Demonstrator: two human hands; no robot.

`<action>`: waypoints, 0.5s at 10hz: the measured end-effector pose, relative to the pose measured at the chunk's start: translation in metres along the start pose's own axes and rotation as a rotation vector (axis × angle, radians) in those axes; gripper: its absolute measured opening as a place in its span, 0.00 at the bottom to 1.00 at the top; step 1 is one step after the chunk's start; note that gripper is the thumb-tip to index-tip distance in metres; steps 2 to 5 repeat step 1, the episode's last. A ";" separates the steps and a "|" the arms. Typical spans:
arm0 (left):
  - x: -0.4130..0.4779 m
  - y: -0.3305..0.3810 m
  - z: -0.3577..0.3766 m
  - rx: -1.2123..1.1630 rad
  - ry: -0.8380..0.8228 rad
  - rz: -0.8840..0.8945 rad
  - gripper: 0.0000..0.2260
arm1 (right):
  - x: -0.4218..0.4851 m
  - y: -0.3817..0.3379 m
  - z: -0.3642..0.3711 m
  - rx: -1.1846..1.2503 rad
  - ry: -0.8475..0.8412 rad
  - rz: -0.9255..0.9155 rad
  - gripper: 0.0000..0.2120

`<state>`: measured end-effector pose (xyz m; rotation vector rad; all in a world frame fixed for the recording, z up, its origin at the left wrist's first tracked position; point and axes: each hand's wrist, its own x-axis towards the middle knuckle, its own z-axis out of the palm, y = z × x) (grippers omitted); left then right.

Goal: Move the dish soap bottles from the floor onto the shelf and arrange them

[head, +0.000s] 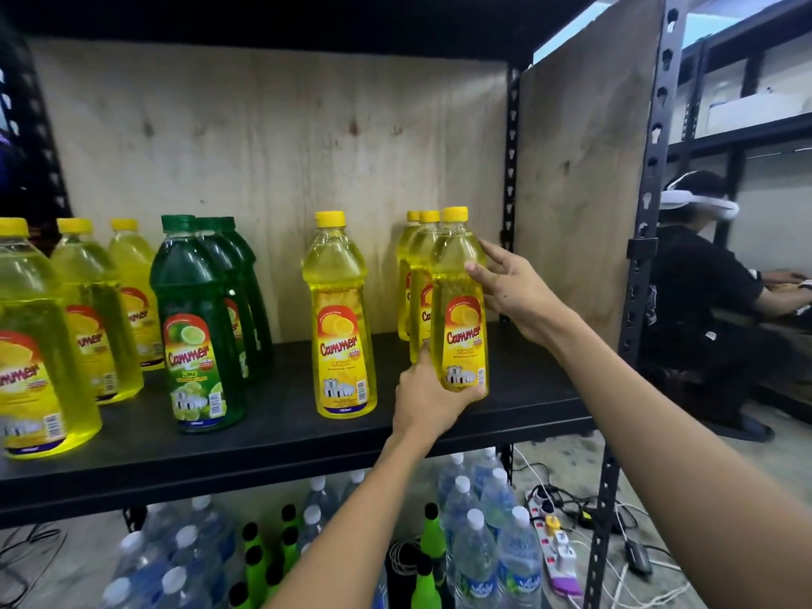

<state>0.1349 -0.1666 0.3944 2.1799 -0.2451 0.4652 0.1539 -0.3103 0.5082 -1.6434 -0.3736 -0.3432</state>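
- One wide-angle camera sits on the person's head, in front of the shelf.
- It faces forward and a little down, toward the shelf's wooden back panel.
- It is close: the left hand and right hand reach a bottle on the shelf.
- The floor below the shelf fills the lower edge of the view.

Seven yellow soap bottles and three green bottles.
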 end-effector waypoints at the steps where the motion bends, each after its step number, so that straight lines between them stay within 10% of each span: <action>1: -0.025 -0.008 -0.009 0.034 -0.042 0.069 0.35 | -0.044 0.022 0.004 -0.290 0.195 -0.009 0.35; 5: -0.025 -0.008 -0.009 0.034 -0.042 0.069 0.35 | -0.044 0.022 0.004 -0.290 0.195 -0.009 0.35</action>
